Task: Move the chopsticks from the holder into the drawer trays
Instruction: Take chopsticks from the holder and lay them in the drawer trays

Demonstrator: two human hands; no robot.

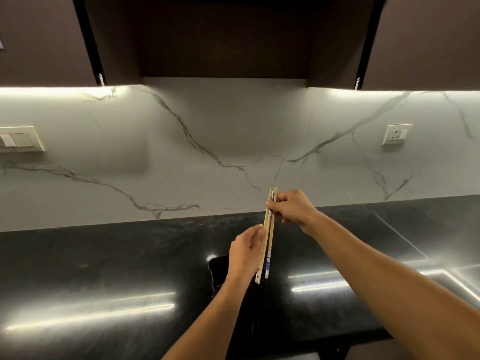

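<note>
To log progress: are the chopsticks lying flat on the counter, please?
No, both hands hold the chopsticks nearly upright above the counter.

Both hands hold the chopsticks (268, 233) nearly upright above the black table (104, 268): right hand (293, 207) pinching near their tops, left hand (246, 252) lower down.

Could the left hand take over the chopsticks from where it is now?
Probably yes. The left hand already touches the chopsticks at mid-length, while the right hand pinches them near the top; nothing lies between.
</note>
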